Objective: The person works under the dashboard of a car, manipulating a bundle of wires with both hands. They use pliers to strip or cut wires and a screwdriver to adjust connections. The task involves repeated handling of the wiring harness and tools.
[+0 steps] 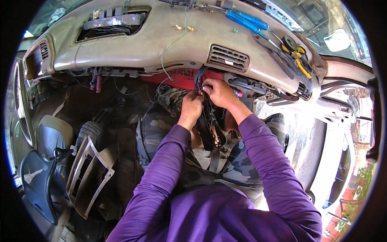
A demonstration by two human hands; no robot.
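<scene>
Below the dashboard [133, 48], my left hand [190, 108] and my right hand [219, 93] meet at a black wire bundle [198, 76] in ribbed tubing. Fingers of both hands are closed, pinching wires at the bundle's lower end; the exact strands are too small to make out. More loose dark wires [207, 121] hang down between my knees. A red panel with lettering [181, 81] lies behind my hands. From the dashboard top a thin green wire [173, 46] runs down to a tangle of thin wire [163, 91] left of my left hand.
On the dashboard lie blue-handled screwdrivers [246, 21], a roll of black tape [289, 42] and yellow-handled pliers [302, 66]. An air vent [228, 57] sits just above my hands. To the left are a gear lever [63, 153] and a loose beige trim frame [89, 177].
</scene>
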